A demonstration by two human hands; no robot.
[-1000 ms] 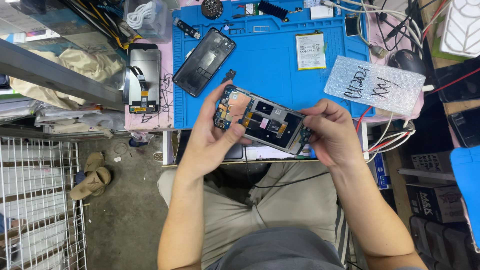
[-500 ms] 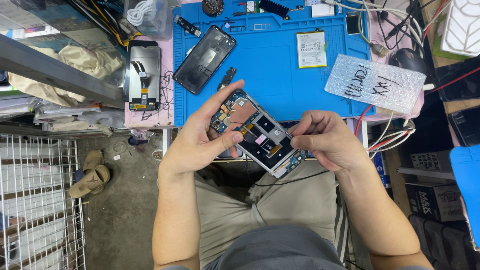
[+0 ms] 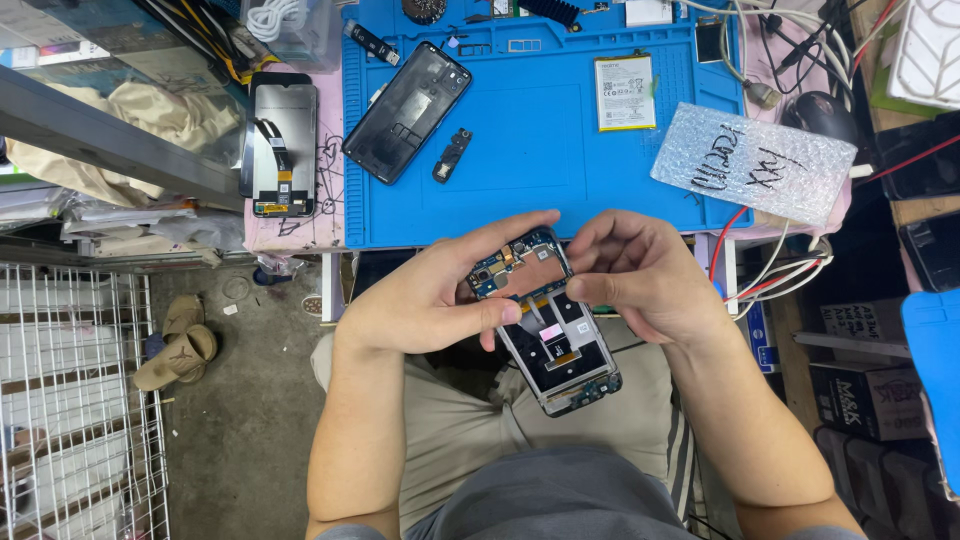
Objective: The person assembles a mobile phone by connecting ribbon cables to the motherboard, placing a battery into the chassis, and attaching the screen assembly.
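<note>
Blue silicone repair mat covers most of the work surface, seen from above by a head camera. Below its near edge, over the person's lap, both hands hold an opened smartphone frame with its back removed, circuit boards and flex cables exposed. The left hand grips the phone's upper end, thumb across the middle and fingers curled over the top edge. The right hand has its fingers closed in a pinch at the upper right of the frame; whether they pinch a small part or just the edge cannot be told.

On the mat lie a black phone back cover, tilted, and just beside it a small black component. A flat white battery lies farther right, and a bubble-wrap pouch overlaps the mat's right edge. Left of the mat, a detached display panel rests face down on a pink area. Cables hang off the right side.

The phone is held in the air past the surface edge, so a slip would likely drop it to the floor. A hard pinch near the exposed ribbon connectors could tear a flex cable.
</note>
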